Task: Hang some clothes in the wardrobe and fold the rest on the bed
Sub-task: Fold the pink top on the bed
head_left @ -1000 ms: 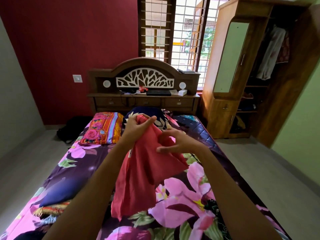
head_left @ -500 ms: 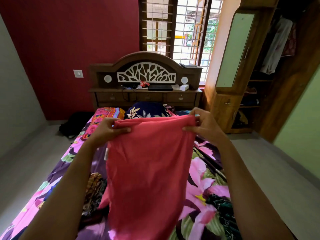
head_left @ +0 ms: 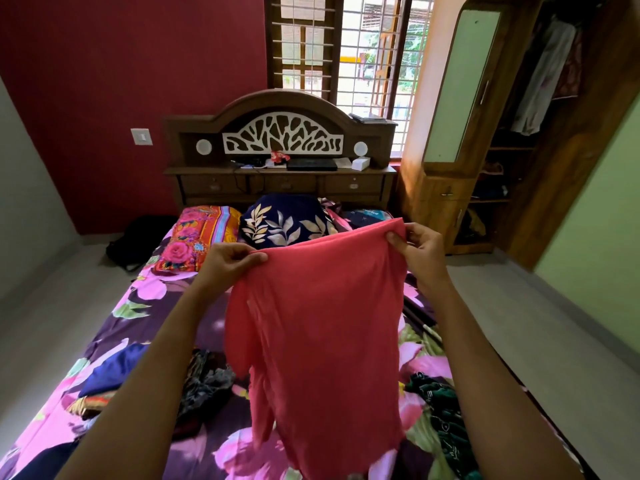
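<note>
A person holds up a pink garment (head_left: 322, 323) w/ both hands over a bed (head_left: 145, 306) covered in a purple floral sheet. The L hand (head_left: 228, 261) pinches one top corner, thumb lying over the fabric. The R hand (head_left: 420, 251) pinches the other corner, a bit higher. The cloth hangs spread between them in the air, approx. over the middle of the bed. Whether its lower end touches the sheet can't be told.

On the sheet, L of the garment, lie a blue cloth (head_left: 114, 372) and a dark patterned heap (head_left: 207, 386). A green-and-black piece (head_left: 440, 410) lies to the R. At the head of the bed, an orange floral pillow (head_left: 195, 237) sits beside a navy pillow (head_left: 284, 223) w/ pale leaves, both below the carved wooden headboard (head_left: 280, 112).

The wardrobe (head_left: 571, 188) stands at R w/ its door (head_left: 460, 88) swung open. A pale garment (head_left: 543, 74) hangs inside on the rail, above shelves. A barred window (head_left: 346, 46) is behind the headboard. A black bag (head_left: 138, 237) rests on the floor by the red wall.
</note>
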`<state>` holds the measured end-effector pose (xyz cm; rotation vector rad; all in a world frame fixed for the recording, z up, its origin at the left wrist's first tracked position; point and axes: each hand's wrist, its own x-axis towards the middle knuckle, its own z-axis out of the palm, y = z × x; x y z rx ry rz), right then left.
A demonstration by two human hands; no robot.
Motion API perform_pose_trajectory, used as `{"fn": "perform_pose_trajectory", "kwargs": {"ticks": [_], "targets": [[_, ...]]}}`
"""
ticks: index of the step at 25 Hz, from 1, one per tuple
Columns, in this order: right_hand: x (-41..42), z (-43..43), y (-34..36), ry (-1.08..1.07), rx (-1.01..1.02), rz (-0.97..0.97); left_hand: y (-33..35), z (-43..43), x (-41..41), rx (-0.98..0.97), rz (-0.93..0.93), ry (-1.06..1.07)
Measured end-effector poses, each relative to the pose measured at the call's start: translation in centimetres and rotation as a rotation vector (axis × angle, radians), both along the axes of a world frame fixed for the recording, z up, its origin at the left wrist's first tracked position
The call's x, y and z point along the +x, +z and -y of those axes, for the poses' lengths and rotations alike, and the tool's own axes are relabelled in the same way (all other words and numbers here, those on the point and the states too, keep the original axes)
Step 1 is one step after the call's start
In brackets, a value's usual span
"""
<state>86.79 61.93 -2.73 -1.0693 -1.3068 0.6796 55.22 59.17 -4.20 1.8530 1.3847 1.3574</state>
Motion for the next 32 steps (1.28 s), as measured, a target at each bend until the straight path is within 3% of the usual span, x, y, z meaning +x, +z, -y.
{"fn": "perform_pose_trajectory", "kwargs": {"ticks": [3,9,13,16,18,20,22,25,26,27,30,32], "targets": [[-0.1,0.5,-0.6,0.044,-0.010,-0.049,-0.7,-0.5,0.2,-0.012,0.079,0.048],[0.0,0.2,-2.8,0.082,-0.077,-0.003,-1.9,-0.6,-1.4,-0.284,-0.017,-0.098],[-0.6,0.2,-3.7,0.109,-0.146,0.076,-3.4,-0.4,-1.1,-0.326,-0.101,-0.070],[0.3,0.7,-2.8,0.228,-0.327,-0.110,-2.2,1.3,-1.3,-0.453,0.149,-0.248],[1.0,0.9,-1.8,0.320,-0.354,-0.336,-0.4,2.5,-1.1,-0.515,0.358,-0.399],[1.1,0.3,-1.1,0.328,-0.354,-0.386,0.5,1.9,-1.2,-0.521,0.476,-0.422],[0.8,-1.0,-1.5,0.241,-0.353,-0.209,0.1,0.0,-1.3,-0.524,0.367,-0.293],[0.3,-4.7,-4.4,0.030,-0.391,0.470,-3.7,-4.8,-1.3,-0.469,-0.280,0.131],[-0.2,-5.9,-5.5,-0.001,-0.430,0.570,-5.1,-6.2,-1.0,-0.420,-0.451,0.265],[-0.8,-7.0,-6.4,-0.001,-0.476,0.552,-6.3,-7.4,-0.7,-0.392,-0.487,0.362],[-2.8,-9.4,-7.2,0.103,-0.572,0.072,-6.2,-10.7,0.8,-0.318,-0.107,0.440],[-3.6,-10.8,-6.5,0.125,-0.465,-0.143,-4.6,-12.2,1.3,-0.201,0.025,0.451]]}}
